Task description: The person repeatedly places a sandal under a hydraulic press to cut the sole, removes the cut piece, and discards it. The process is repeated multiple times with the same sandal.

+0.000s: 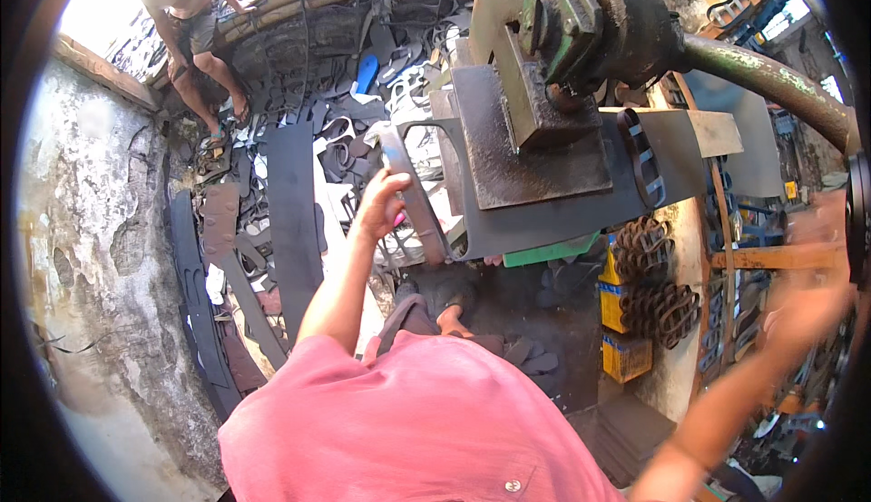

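Observation:
My left hand (382,204) is closed round a long, narrow steel cutting die (419,207), its shiny band standing at the left end of a dark rubber sheet (535,230). The sheet lies under the square plate (535,171) of a heavy, greasy press (553,75). Whether the plate touches the sheet, I cannot tell. On the sheet, right of the plate, rests another die, a long oval one with crossbars (641,159). My right hand (807,275) is raised at the far right beside a dark rounded edge (857,221); motion smears its fingers.
Rubber offcuts (349,152) and a blue sole-shaped piece (366,73) lie heaped beyond my left hand. Another person (195,34) sits at the far left. Yellow crates (626,357) and stacked oval dies (658,307) stand right of my legs. The press's thick bar (771,71) reaches right.

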`<state>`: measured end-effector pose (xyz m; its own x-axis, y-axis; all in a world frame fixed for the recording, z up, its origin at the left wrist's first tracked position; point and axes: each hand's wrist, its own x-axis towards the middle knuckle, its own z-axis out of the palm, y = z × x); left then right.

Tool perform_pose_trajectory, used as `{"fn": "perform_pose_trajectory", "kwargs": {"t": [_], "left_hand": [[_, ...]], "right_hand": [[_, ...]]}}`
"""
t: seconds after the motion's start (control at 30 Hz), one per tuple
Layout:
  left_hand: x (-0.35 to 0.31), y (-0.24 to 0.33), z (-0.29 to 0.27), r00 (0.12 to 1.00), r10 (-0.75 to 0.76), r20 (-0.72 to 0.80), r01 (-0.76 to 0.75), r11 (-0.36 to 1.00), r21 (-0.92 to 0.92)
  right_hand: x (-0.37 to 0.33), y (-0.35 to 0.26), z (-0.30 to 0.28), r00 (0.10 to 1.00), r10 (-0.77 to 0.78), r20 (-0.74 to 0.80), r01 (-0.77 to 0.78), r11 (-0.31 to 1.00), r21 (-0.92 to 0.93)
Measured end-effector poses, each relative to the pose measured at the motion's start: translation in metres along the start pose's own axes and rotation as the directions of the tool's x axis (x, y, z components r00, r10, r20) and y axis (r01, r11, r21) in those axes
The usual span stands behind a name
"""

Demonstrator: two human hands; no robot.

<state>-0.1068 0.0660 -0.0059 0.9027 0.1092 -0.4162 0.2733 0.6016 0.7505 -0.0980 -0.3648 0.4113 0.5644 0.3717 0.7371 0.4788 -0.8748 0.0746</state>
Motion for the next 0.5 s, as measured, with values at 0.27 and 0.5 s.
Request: {"fn": "perform_pose_trajectory", "kwargs": {"t": [0.27,0.5], "left_hand": [[-0.087,0.02,0.138,0.925,0.377,-0.048,-0.325,0.851,0.413],[-0.096,-0.032,0.171,0.878,0.458,0.139,-0.445,0.675,0.589]], "right_hand": [[-0.22,-0.228,0.179,0.807,0.273,0.523,-0.553,0.66,0.508],[-0.251,-0.078,0.186,0.592,0.743,0.311,-0.806,0.553,0.212]]}}
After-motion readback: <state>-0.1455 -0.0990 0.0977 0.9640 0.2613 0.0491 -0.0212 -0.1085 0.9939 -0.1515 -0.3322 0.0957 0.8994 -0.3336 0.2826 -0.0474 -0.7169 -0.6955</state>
